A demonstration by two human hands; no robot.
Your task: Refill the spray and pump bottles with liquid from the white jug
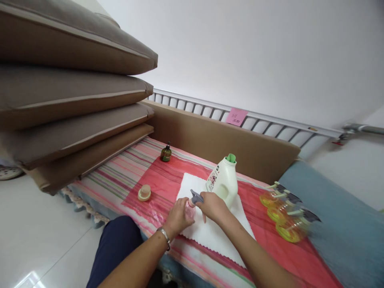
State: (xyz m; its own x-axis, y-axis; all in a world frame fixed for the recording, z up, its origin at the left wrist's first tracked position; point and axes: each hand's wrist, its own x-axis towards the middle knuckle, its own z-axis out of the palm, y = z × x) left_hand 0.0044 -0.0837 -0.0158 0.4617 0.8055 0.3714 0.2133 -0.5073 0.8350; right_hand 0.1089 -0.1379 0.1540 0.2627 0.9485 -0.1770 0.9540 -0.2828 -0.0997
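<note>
My left hand [177, 216] is wrapped round a small pink spray bottle [190, 209] standing on a white cloth [210, 232]. My right hand [212, 205] is closed on the bottle's grey trigger spray head [196, 197]. A white detergent jug [223, 180] with a green cap stands just behind my right hand on the same cloth. A metal bracelet [165, 236] sits on my left wrist.
The cloth lies on a red plastic sheet [162, 180] over a striped cover. A dark green pump bottle [166, 153] stands at the back left, a small beige-lidded jar [144, 193] nearer. Three yellow spray bottles [285, 212] lie at the right. Brown cushions [66, 100] are stacked at the left.
</note>
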